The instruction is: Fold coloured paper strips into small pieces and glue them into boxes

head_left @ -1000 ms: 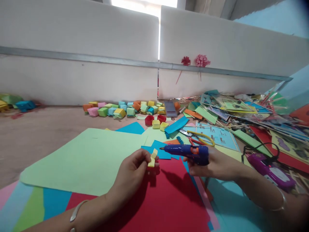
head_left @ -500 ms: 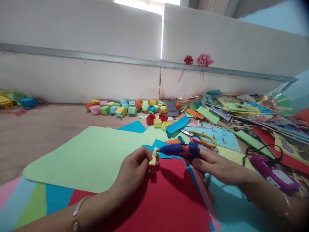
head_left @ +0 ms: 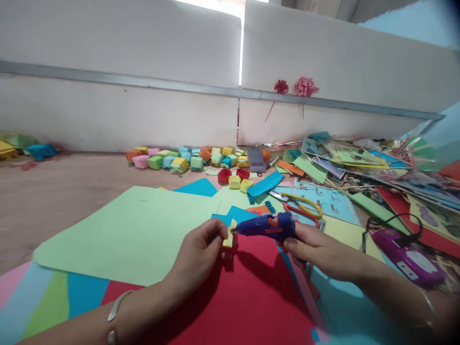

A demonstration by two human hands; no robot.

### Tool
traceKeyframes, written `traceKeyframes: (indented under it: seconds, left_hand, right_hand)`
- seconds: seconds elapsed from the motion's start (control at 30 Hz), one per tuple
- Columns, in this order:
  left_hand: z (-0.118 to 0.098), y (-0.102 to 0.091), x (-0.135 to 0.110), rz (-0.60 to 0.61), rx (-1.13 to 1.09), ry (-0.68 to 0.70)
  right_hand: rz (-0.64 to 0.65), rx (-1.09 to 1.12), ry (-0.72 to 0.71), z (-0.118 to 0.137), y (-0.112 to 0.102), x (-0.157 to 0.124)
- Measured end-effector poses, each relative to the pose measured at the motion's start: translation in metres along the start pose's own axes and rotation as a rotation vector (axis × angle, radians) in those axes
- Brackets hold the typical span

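Observation:
Between the thumb and fingers of my left hand (head_left: 204,249) is a small folded piece of yellow paper (head_left: 227,241), held above a red sheet (head_left: 247,297). My right hand (head_left: 316,247) is closed round the handle of a dark blue glue gun (head_left: 266,226). Its nozzle points left and meets the upper part of the yellow paper, or comes very close to it. Whether any glue is on the paper I cannot make out. Blue paper pieces (head_left: 220,218) lie just behind the nozzle.
Large green card (head_left: 118,235) covers the left side. Scissors (head_left: 305,206) with yellow and red handles lie beyond my right hand. Small paper boxes (head_left: 155,163) line the wall. A purple power strip (head_left: 409,258) with a black cord sits at right, below heaped craft papers (head_left: 345,160).
The glue gun's body has dropped and tilted slightly, with its nozzle now lower against the yellow paper. My left hand has stayed almost still.

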State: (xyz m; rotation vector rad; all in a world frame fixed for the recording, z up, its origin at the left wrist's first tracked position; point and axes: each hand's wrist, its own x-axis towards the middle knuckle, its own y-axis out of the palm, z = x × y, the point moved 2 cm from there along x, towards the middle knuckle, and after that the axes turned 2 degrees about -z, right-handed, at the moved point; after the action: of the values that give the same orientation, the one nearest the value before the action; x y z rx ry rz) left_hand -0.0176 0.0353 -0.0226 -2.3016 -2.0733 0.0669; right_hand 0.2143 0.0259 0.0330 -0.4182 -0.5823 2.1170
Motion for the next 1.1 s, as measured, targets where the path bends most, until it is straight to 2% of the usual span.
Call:
traceKeyframes:
  seconds: [0.3, 0.57, 0.87, 1.1]
  left_hand:
    - [-0.0008, 0.0006, -0.0008, -0.012, 0.003, 0.030]
    - [0.0034, 0.0008, 0.0005, 0.017, 0.010, 0.025]
    - [0.0047, 0.0009, -0.0007, 0.037, 0.012, 0.020]
    - [0.0052, 0.0002, -0.0011, 0.008, 0.058, 0.014]
  right_hand:
    - [-0.096, -0.004, 0.000, 0.0016, 0.0037, -0.0011]
    - [-0.051, -0.012, 0.008, 0.0058, 0.0016, -0.0017]
    - [-0.112, 0.017, -0.033, 0.0090, 0.0027, -0.0044]
    - [-0.108, -0.010, -0.023, 0.0065, 0.0020, -0.0051]
